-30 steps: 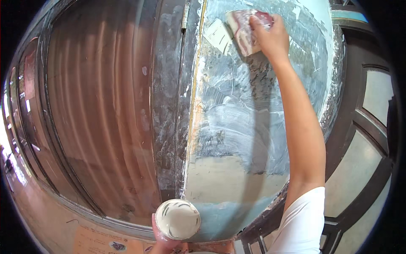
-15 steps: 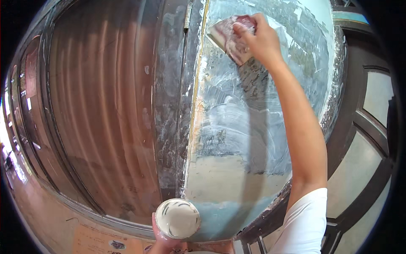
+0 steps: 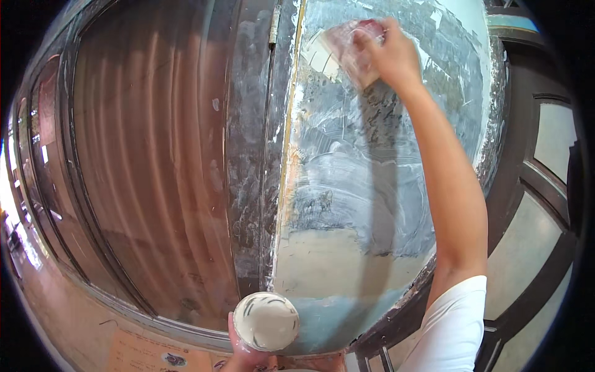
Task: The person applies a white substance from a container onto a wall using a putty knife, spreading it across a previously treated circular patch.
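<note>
My right hand (image 3: 400, 57) is closed on a broad putty scraper (image 3: 348, 44) with a reddish grip, its blade smeared with pale putty. Motion blurs the tool a little. It lies against the upper part of a wall panel (image 3: 347, 167), which is coated in patchy grey and white filler. Just left of the blade runs a fresh cream streak (image 3: 320, 61). Low in the view, my left hand (image 3: 243, 352) grips a round tub of putty (image 3: 266, 322) from its left side and below. Cream putty fills the tub, with dark marks round the inside of its rim.
Left of the panel stands a dark frame (image 3: 251, 155) with a hinge (image 3: 274, 26), beside a glazed pane (image 3: 149, 161) with brown curtain folds behind. Dark panelled woodwork (image 3: 527, 204) is at the right. A printed cardboard sheet (image 3: 155, 353) lies on the floor.
My right hand and the scraper have shifted slightly right, away from the panel's left edge, leaving a cream streak exposed. The tub in my left hand appears a little farther right.
</note>
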### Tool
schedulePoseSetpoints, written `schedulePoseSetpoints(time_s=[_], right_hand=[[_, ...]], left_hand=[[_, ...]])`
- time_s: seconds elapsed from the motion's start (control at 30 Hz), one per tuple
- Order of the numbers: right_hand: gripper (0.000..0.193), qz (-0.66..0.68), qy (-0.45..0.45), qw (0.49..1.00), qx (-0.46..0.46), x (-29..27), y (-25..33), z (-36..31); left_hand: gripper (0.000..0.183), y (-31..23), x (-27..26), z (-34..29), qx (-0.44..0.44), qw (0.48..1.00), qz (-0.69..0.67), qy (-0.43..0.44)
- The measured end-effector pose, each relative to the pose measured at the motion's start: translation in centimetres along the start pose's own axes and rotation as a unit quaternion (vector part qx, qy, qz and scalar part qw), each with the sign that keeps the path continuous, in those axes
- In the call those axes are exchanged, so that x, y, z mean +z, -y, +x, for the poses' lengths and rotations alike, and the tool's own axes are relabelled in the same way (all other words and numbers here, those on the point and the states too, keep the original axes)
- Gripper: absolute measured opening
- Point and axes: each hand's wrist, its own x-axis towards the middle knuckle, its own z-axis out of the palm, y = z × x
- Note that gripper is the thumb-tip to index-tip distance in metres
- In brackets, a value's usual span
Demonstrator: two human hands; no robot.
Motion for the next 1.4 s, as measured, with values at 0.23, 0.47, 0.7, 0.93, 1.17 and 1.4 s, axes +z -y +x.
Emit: schedulePoseSetpoints(time_s=[0.23,0.47,0.7,0.93,1.17,1.4], right_hand=[[0.049,0.071,0.047,0.996,-0.019,0.0,0.8,-0.1],[0.049,-0.018,-0.051,0.998,0.014,-0.1,2.4,0.4],[0.038,0.012,-0.061,0.998,0.025,0.2,3.6,0.2],[0.049,0.037,-0.02,0.998,-0.041,1.0,1.6,0.4],[0.046,0.158,-0.052,0.986,0.021,-0.5,0.7,-0.1],[0.053,-0.018,-0.085,0.996,0.034,-0.2,-0.4,-1.1]], left_hand=[[0.086,0.0,-0.6,0.2,-0.009,0.999,-0.025,-0.018],[0.088,0.0,0.7,0.2,0.015,0.999,0.046,0.001],[0.088,-0.2,1.1,0.1,-0.004,1.0,-0.014,0.021],[0.088,0.2,-0.3,0.2,-0.021,0.998,-0.043,0.03],[0.086,0.4,-1.0,0.4,0.01,0.999,-0.032,0.0],[0.085,0.1,-0.6,0.5,-0.034,0.998,-0.057,0.004]])
